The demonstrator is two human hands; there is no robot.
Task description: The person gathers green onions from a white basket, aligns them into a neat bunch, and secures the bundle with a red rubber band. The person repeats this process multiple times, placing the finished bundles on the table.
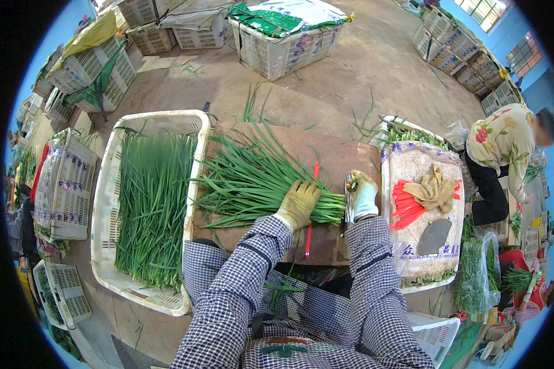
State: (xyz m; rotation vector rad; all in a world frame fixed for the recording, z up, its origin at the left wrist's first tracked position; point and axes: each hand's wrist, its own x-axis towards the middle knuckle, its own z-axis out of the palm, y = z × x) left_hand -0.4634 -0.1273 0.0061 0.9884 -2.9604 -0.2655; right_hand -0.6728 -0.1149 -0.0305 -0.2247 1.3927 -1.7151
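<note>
A loose bunch of long green Chinese chives lies across a brown board, leaves fanned to the left and pale stem ends to the right. My left hand, in a yellow-coated work glove, grips the bunch near its stems from above. At the stem ends, my gloved right hand is closed around a metal blade tool, apparently a knife seen edge-on. Its blade stands upright beside the cut ends; whether it touches them is unclear. A red tie strip runs beneath the bunch, its middle hidden.
Left of the board, a white plastic crate holds more chives. On the right, a sack-covered crate bears red strips, a brown glove and a grey plate. Another person bends farther right.
</note>
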